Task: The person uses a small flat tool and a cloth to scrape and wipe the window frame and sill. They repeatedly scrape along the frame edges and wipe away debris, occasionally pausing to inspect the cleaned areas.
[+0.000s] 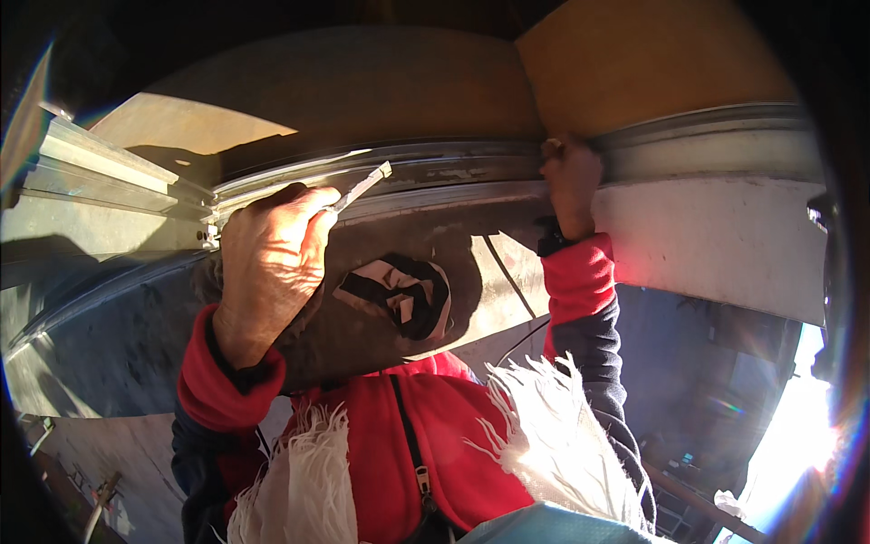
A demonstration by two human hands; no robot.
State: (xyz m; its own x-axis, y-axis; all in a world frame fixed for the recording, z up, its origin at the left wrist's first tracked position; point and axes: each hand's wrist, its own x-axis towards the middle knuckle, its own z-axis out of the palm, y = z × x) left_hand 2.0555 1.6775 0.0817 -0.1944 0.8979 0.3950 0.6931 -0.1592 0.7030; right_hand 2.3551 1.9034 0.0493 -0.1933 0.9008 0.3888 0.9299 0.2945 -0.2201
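Observation:
My left hand (279, 251) is raised at the left, its thumb and fingers closed on a thin, light-coloured strip tool (365, 186) with a worn, squared tip that points up and right. The tip is in front of a metal frame rail (462, 163) with scuffed patches. On the right, my right hand (573, 175) is curled by the rail, near the corner of the brown panels; whether it holds something small is unclear. Below the rail, a crumpled black and pale striped cloth (401, 296) lies on a shaded ledge (367, 353).
Brown panels (380, 81) rise behind the rail. Metal frame profiles (102, 170) run along the left, and a pale board (707, 238) is at the right. A dark cable (523, 338) hangs below the ledge. White scarf fringes (544, 421) hang over my jacket. Bright sunlight glares at the lower right.

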